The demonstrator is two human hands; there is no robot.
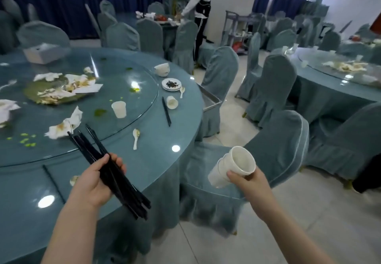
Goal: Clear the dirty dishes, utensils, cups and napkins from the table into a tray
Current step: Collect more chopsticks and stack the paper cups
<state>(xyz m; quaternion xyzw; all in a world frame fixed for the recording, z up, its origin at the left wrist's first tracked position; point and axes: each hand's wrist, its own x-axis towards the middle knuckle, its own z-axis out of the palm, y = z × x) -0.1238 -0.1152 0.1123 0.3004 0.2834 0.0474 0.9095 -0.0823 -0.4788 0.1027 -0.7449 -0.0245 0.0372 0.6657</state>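
Observation:
My left hand [97, 181] grips a bundle of black chopsticks [115, 173] over the near edge of the round blue table [181, 119]. My right hand [245, 179] holds a stack of white paper cups [233, 167] off the table, above a chair seat. On the table lie a paper cup [119, 109], a tipped cup [172, 102], two white spoons [135, 138] [182, 91], loose chopsticks [166, 111] [53, 183], a small plate with scraps [171, 84], a bowl [162, 69] and crumpled napkins [64, 124]. A metal tray [210, 100] sits on a chair at the table's far right edge.
A glass turntable [132, 74] carries food waste and a tissue box [44, 52]. Covered chairs [276, 150] ring the table. Another person [201, 6] works at a far table beside a service cart [239, 29]. A second messy table [338, 72] stands at right.

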